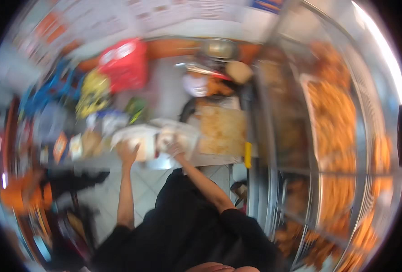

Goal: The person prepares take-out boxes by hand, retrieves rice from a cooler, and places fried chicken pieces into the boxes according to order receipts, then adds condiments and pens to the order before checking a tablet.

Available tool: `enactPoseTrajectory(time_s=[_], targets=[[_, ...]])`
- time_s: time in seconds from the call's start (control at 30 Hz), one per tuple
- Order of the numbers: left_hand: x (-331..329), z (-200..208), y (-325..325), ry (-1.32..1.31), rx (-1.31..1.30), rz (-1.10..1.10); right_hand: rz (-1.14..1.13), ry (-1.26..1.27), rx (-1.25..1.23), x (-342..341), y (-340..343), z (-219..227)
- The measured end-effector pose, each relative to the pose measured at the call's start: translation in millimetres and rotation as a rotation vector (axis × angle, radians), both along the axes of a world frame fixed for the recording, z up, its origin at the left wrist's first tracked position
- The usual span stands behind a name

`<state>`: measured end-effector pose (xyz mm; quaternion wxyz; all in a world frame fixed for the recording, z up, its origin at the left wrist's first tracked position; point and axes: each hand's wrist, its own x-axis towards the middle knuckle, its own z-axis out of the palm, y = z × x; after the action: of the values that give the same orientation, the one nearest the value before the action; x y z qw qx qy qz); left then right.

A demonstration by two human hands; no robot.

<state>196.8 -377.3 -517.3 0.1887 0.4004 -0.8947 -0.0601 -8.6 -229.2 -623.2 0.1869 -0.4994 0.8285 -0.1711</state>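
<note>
Two white takeaway-style containers or sheets of wrapping lie side by side at the counter's front edge; blur hides which. On the left white container (145,136) rests my left hand (127,153), thumb and fingers apart, at its near left edge. My right hand (175,148) reaches over the right white container (187,134), where something pale and brownish lies beneath the fingers. Motion smears those fingers, so any grip is hidden. Just right of this hand sits a worn light-brown cutting board (222,131).
A yellow-handled tool (248,155) lies by the board. Behind stand a metal bowl (220,48) and a red plastic bag (124,65). Yellow (94,94) and blue bags (56,90) crowd the left. A glass display case (271,163) with trays of orange-brown fried food (332,122) bounds the right.
</note>
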Motion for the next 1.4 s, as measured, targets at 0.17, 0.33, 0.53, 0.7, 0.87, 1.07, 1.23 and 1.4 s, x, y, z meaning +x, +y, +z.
enactPoseTrajectory(time_s=[0.17, 0.33, 0.53, 0.7, 0.87, 1.07, 1.23, 1.4], targets=[[51, -55, -12, 0.064, 0.154, 0.095, -0.256, -0.334, -0.090, -9, 15, 109], [44, -44, -37, -0.470, 0.198, 0.075, -0.341, -0.727, -0.305, -53, 143, 239], [-35, 77, -60, -0.989, 0.853, -0.045, -0.884, -0.445, -0.675, -19, 420, 360], [-134, 160, -9, -0.860, 1.128, -0.239, -1.712, 0.829, -0.249, -12, 533, 446], [-191, 180, 29, -0.682, 1.118, -0.567, -1.509, 1.002, 0.361, -68, 579, 463], [-206, 176, 49, -0.715, 1.083, -0.702, -1.516, 0.733, 0.685, -97, 575, 477], [-205, 184, 73, -0.624, 1.079, -0.754, -1.500, 0.812, 0.482, -92, 585, 460], [-210, 182, 93, -0.517, 1.055, -0.891, -1.656, 0.701, 0.625, -94, 571, 452]])
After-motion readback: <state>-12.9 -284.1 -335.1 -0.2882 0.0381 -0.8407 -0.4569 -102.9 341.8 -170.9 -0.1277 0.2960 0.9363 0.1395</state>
